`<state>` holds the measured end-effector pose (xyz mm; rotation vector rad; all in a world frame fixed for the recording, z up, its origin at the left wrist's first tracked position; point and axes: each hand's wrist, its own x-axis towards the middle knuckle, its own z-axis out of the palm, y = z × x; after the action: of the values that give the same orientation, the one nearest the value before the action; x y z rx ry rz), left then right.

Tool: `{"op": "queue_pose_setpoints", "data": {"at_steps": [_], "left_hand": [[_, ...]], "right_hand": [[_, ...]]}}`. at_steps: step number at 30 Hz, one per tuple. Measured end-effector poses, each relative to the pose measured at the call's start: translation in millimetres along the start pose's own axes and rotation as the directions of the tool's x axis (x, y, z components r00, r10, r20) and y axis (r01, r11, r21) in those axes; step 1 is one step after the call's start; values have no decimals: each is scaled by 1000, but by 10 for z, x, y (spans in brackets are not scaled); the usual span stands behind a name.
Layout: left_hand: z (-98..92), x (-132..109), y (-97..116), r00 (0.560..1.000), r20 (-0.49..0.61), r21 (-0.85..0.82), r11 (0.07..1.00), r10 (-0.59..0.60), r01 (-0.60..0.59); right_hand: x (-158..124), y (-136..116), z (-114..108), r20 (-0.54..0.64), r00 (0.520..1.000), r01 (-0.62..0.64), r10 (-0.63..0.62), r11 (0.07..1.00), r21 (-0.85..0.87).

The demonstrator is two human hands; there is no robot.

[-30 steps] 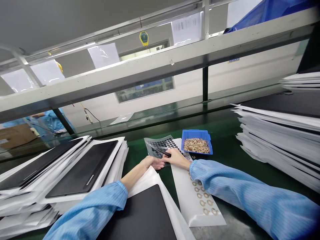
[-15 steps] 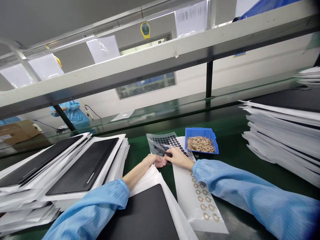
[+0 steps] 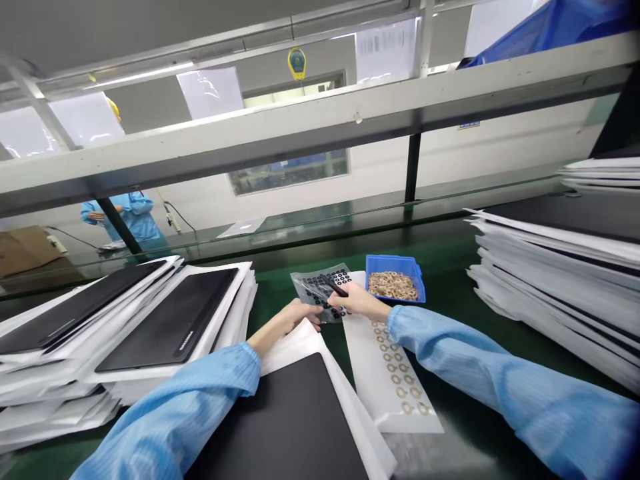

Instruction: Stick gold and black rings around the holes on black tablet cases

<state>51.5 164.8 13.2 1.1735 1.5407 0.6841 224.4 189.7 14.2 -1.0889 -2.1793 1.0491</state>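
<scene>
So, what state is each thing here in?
Blue plastic bin: open, holding small tan pieces
Clear plastic sheet: bearing many black rings
Long white strip: laid out, dotted with beige rings
Slim black pen-like tool: held in right hand
Black rectangular panel: on white sheeting

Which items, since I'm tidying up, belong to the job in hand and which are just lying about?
Seemingly in the job:
black tool in right hand
sheet of black rings by left hand
nearest black panel

Probably just about:
cardboard box
yellow hanging device
</scene>
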Motion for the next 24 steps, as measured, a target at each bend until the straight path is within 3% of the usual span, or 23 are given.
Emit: {"op": "queue_pose_setpoints", "data": {"at_steps": [4, 6, 9, 11, 13, 14, 18, 24], "left_hand": [[-142, -288, 89, 972, -168, 344, 934, 163, -97], [-189, -550, 71, 941, -159, 473, 860, 297, -192], [-204, -1008, -6, 906, 62, 554, 741, 418, -380], [-191, -1250, -69, 819, 281, 610, 565, 501, -555], [-171, -1382, -137, 732, 462, 640, 383, 500, -666], [-161, -1406, -172, 710, 521, 646, 325, 475, -691], [-139, -1345, -265, 719, 579, 643, 326, 385, -693], [-167, -1275, -280, 717, 575, 620, 362, 393, -696]], "right_hand": [[-497, -371, 21, 72, 995, -74, 63, 984, 164], [-846, -512, 97, 123, 987, -129, 104, 967, 221], [-1373, -648, 276, 195, 972, -182, 130, 943, 277], [-1655, -705, 416, 220, 960, -235, 172, 925, 300], [-1852, -744, 544, 210, 949, -293, 235, 905, 310], [-1919, -758, 596, 191, 946, -312, 262, 897, 312], [-2031, -793, 701, 108, 936, -353, 336, 880, 318], [-2032, -823, 721, 70, 927, -373, 369, 880, 294]]}}
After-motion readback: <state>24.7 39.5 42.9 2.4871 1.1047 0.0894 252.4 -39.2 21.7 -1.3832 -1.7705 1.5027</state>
